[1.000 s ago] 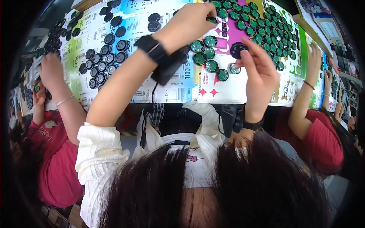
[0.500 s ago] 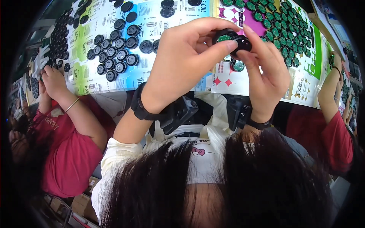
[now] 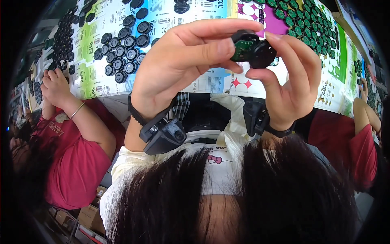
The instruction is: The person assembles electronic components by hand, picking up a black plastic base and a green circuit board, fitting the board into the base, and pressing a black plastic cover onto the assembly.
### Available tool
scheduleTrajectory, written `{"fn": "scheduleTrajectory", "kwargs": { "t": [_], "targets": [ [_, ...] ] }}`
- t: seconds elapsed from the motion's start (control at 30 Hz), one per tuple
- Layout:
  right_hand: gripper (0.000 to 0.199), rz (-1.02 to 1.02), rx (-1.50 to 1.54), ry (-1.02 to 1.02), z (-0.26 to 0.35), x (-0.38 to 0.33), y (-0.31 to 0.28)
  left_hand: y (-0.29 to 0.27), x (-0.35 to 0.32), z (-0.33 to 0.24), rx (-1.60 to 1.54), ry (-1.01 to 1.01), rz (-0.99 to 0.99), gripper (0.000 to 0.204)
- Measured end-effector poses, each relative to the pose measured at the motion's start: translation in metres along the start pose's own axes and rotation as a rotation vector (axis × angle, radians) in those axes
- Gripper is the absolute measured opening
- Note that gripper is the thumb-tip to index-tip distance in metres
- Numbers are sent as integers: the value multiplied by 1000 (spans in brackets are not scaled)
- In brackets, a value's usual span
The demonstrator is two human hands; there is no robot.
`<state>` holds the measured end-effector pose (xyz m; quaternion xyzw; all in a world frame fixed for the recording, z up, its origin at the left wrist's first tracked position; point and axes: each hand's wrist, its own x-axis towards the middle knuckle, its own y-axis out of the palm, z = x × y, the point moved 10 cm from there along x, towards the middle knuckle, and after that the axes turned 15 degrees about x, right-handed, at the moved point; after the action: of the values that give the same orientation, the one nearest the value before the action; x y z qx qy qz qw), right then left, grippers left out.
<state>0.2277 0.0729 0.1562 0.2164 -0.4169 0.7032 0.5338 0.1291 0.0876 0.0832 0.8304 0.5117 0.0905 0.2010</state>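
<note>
Above the table edge, my left hand (image 3: 174,61) pinches a round black housing with a green circuit board (image 3: 242,49) showing in it. A glossy black round cap (image 3: 263,55) is gripped by my right hand (image 3: 293,83), its thumb and fingers at the rim. The two pieces meet edge to edge, tilted against each other; whether they are joined I cannot tell. Each of my wrists wears a black strap, and a small camera (image 3: 166,136) sits on the left one.
Ringed black round parts (image 3: 120,53) stand grouped left of my hands. Beyond my right hand, many green circuit boards in black rims (image 3: 313,28) cover the printed cardboard (image 3: 211,83). Co-workers in red sit on both sides; one person's hands (image 3: 57,87) work at the left.
My hands have turned the pieces so more of the green board and the cap's face show. Both hands have shifted slightly, and my left wrist has rolled, bringing its small camera into view.
</note>
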Motion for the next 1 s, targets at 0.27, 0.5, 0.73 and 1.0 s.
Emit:
{"fn": "scheduleTrajectory", "kwargs": {
  "t": [0.27,0.5,0.73,1.0],
  "targets": [
    [49,2,1,-89,9,5,6,3,2,14,-71,-26,-7,63],
    [48,17,51,-128,9,5,7,5,4,15,-80,-15,-5,63],
    [47,64,18,-146,9,6,9,4,0,10,-83,60,-3,53],
    [42,-58,-13,-74,3,-8,15,3,-21,-14,380,193,-459,24]
  ]
}}
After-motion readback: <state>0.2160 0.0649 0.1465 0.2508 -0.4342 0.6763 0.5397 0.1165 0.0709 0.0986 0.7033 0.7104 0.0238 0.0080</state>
